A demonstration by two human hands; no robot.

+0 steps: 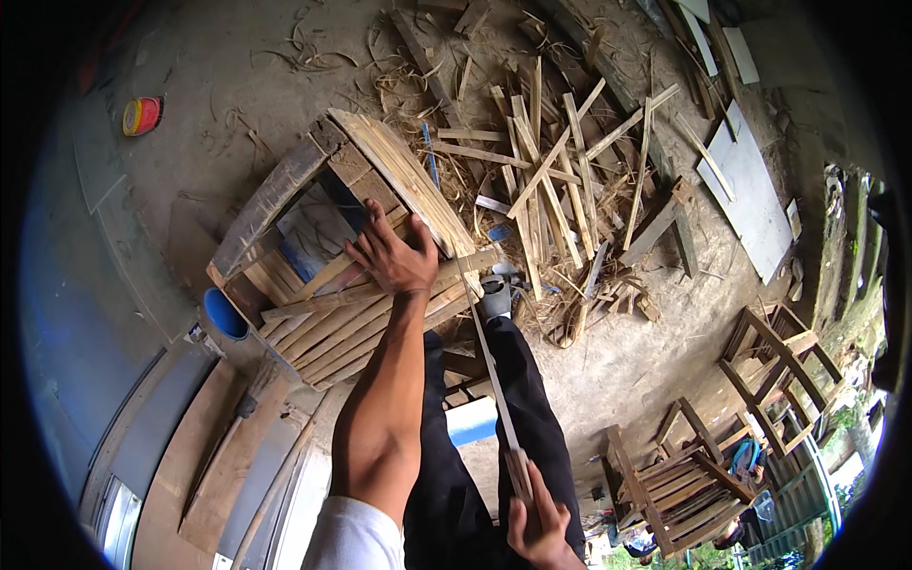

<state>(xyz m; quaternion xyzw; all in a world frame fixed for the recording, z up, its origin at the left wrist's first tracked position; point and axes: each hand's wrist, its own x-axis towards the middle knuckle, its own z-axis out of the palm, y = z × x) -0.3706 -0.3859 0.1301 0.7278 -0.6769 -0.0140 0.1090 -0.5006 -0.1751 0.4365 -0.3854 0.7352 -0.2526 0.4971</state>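
Observation:
In my right hand point(540, 521) is the wooden handle of a handsaw point(494, 380). Its long thin blade points away from me, and the far end meets the slat ends at the right corner of a wooden chair-like frame point(271, 204). My left hand point(394, 255) lies with fingers spread on the frame's inner edge, pressing on the wood near the slats point(347, 332). A row of pale strips point(404, 180) runs along the frame's far right side. Whether the teeth are in the wood, I cannot tell.
My shod foot point(495, 298) is beside the sawn corner. Loose wood strips point(551, 180) and shavings cover the floor beyond. A blue container point(225, 313) touches the frame's left end. Slatted wooden furniture point(679, 484) stands at the right, and a red-yellow tub point(142, 116) lies far left.

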